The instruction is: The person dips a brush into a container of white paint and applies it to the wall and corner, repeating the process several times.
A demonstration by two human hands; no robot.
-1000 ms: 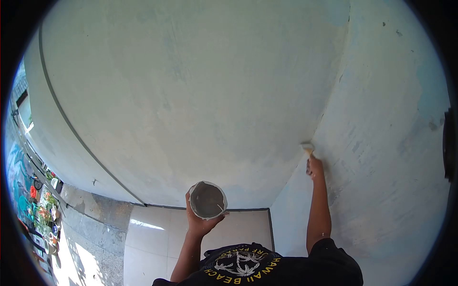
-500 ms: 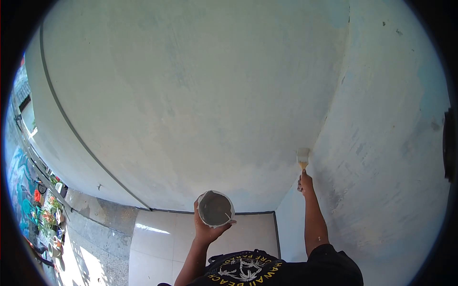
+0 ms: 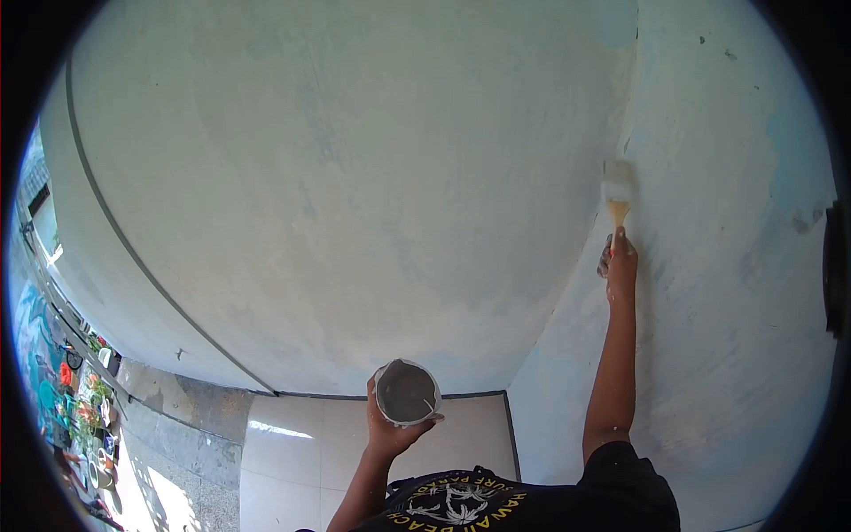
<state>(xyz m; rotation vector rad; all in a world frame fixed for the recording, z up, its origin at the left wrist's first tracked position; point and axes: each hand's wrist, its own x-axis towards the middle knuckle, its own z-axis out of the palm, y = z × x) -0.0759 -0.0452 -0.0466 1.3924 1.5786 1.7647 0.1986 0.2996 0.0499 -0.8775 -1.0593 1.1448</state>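
A round tub (image 3: 407,391) of grey paint sits in my left hand (image 3: 390,433), whose fingers wrap round its side and underside. Up at the right, my right hand (image 3: 620,259) grips a wide paintbrush (image 3: 619,211) by its wooden handle, bristles pointing up. The bristles are at the corner where the large pale wall (image 3: 425,195) meets the right-hand wall (image 3: 727,293). Blotches and streaks mark both walls.
A thin grey pipe or strip (image 3: 133,253) curves down the wall at left. Below are floor tiles (image 3: 284,461) and a concrete path (image 3: 199,443). Potted plants (image 3: 89,412) stand at the far left. A dark object (image 3: 834,270) is at the right edge.
My right hand and the brush have moved up and slightly right along the corner. My left hand with the tub has shifted very slightly right in view.
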